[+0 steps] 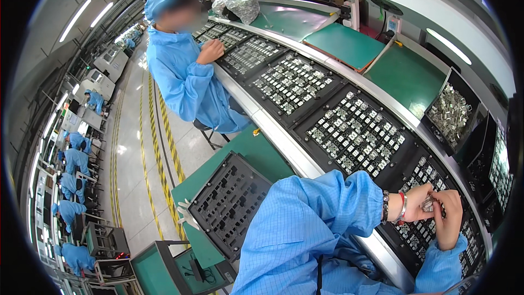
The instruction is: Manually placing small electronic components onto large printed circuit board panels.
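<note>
My left hand (416, 203), with bracelets at its wrist, is closed around a few small silvery metal parts (428, 204). My right hand (448, 216) meets it, fingers bent and pinched against the left fingers; what they grip is too small to make out. Both hands are over a black tray (406, 235) filled with rows of small circuit boards, partly hidden by my hands and sleeves. Another black tray of boards (357, 134) lies just beyond it on the line.
A black bin of loose metal parts (450, 113) stands at the right. More filled trays (293, 83) run along the metal rail towards a co-worker in blue (188, 76). An unfilled black tray (229, 199) lies on a green table at my left. A clear bag (240, 6) sits far off.
</note>
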The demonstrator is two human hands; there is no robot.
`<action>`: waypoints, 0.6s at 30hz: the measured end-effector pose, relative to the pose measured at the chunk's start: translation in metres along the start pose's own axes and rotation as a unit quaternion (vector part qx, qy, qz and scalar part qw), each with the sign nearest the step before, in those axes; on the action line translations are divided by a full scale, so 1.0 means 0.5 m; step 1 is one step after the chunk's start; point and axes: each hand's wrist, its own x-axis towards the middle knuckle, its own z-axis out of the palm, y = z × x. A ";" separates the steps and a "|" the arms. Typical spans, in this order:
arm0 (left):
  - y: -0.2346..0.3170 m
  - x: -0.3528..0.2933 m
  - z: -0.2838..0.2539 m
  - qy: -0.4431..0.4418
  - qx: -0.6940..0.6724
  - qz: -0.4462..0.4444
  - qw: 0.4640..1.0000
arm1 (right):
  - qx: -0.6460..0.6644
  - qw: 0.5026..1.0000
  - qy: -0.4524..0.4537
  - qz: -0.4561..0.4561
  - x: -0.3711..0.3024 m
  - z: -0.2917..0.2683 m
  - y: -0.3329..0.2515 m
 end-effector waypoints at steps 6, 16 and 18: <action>0.014 0.001 -0.006 0.040 -0.001 -0.023 0.999 | 0.110 0.985 0.082 0.099 -0.012 0.001 0.001; 0.174 -0.076 -0.016 -0.011 0.168 0.000 0.986 | 0.311 0.901 0.164 0.255 -0.092 0.009 0.017; 0.191 -0.094 0.003 0.025 0.166 0.016 0.986 | 0.347 0.871 0.182 0.298 -0.101 0.011 0.022</action>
